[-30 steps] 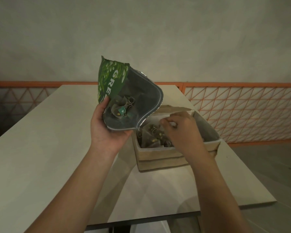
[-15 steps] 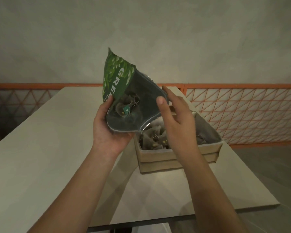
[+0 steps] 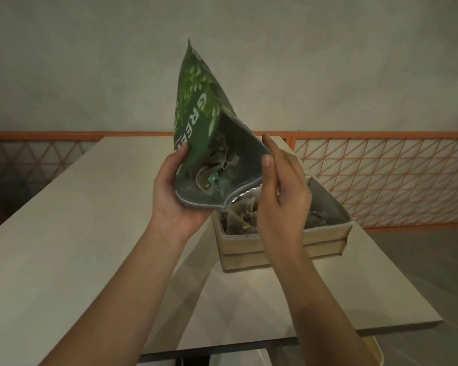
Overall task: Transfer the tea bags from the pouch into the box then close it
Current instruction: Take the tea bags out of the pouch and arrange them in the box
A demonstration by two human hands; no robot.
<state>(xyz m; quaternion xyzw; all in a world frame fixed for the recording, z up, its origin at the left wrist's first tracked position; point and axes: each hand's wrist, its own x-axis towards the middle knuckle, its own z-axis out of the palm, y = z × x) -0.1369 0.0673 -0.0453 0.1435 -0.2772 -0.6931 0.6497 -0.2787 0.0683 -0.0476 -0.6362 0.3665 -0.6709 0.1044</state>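
Two bare forearms raised, left hand gripping green foil tea pouch mouth-down over beige cardboard box, right hand fingers loosely extended, touching pouch rim.

The pouch is dark green outside with a lighter green leaf pattern and white lettering, its lining silver-grey. A teal tag shows inside. At 4 o'clock, the box is tan. The table is pale beige; the railing behind is orange, in a triangle lattice.

Green pouch in left hand over box
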